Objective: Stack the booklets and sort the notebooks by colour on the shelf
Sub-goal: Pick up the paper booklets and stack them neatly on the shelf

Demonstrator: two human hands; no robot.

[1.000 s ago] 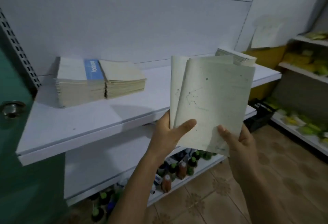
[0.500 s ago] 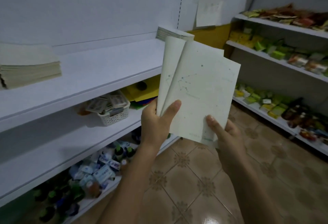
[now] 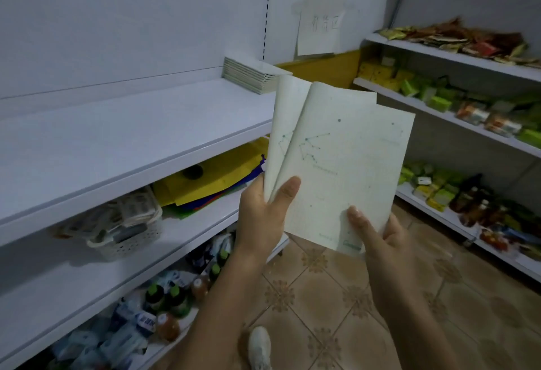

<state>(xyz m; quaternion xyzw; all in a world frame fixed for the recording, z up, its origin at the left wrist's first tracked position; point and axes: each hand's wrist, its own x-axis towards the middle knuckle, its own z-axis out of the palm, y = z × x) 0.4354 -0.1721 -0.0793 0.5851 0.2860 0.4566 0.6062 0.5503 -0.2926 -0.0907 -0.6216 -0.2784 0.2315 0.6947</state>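
Swung further right than half a second ago, the view shifts; both hands keep their grip. The left hand (image 3: 260,214) pinches the lower corner of two thin, pale, matte booklets (image 3: 345,164) dotted with constellation lines; the right hand (image 3: 383,240) curls its fingers (image 3: 392,227) behind their bottom edge, thumb in front. Beyond, a squared stack (image 3: 251,75) lies at the far end of the smooth white shelf (image 3: 131,141).

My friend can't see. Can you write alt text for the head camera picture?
The left hand and right hand hold pale star-patterned booklets, fanned apart, before a white shelf. A stack of booklets lies at the shelf's far end.
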